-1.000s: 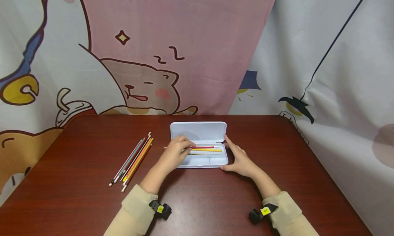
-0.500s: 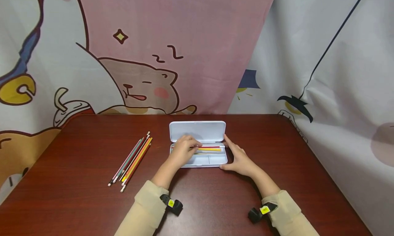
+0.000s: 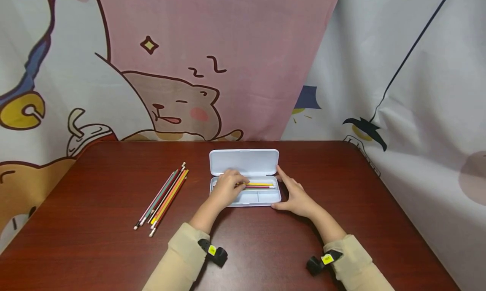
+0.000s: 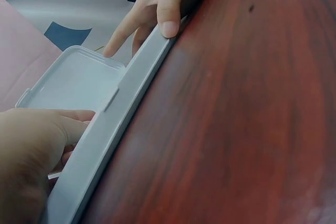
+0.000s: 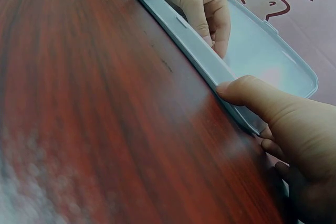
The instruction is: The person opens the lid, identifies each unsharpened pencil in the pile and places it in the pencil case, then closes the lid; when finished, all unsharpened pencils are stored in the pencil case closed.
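On the bench, the right hand grips the white case, while the left hand reaches over pencils inside, its fingers' hold hidden.

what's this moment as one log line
left hand: over pencils in open case; right hand: holds case's right end; loose pencils: left of case

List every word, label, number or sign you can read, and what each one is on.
"Z Z": on the backdrop, above the sleeping cartoon animal.
Yellow label on the left wrist strap: too small to read.
Yellow label on the right wrist strap: too small to read.
Pencils and white case: no readable text.
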Motion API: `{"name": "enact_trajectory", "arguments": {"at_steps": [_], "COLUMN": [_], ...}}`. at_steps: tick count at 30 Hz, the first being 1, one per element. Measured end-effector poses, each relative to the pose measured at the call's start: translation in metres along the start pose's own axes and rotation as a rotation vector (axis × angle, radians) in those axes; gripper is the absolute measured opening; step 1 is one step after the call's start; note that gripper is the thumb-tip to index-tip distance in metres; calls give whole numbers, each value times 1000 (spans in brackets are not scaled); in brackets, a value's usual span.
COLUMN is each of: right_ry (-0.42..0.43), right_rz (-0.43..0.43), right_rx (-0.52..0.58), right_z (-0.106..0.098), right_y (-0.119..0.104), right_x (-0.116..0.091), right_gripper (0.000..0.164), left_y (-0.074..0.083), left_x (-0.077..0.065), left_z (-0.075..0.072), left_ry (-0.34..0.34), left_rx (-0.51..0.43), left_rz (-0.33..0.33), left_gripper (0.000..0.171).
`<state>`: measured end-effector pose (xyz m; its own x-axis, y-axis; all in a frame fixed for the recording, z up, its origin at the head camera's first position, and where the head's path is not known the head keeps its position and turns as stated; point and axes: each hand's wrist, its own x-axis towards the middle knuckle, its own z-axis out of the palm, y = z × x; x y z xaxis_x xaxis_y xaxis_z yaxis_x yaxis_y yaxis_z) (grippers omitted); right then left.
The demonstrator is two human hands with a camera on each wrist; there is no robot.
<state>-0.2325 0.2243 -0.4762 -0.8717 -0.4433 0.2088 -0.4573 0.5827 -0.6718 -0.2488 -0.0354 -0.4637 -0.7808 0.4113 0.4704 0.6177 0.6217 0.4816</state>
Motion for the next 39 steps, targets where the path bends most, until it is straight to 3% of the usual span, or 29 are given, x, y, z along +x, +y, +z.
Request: {"name": "enact_trajectory", "arguments": {"at_steps": [5,11,24,39], "right_ry": [1,5,2,3], "right_rz": [-8,-10,-2,3], "right_rx": [-8,-6,-11,-7], "right_z": [1,2,1,0], "right_y": [2,2,0,-1], "right_x": [0,1,0,-1], "right_gripper": [115,116,116,116], "left_y": [1,3,4,-13], "left_x": [-2,-10,-39,-77], "left_z": [-3,-14,-45,-85], "left_ry": [-6,52,146,208], "left_rx": [1,-19,-31,12], "left_rz": [-26,-19,13,-47], "left_gripper": [14,17,20,21]}}
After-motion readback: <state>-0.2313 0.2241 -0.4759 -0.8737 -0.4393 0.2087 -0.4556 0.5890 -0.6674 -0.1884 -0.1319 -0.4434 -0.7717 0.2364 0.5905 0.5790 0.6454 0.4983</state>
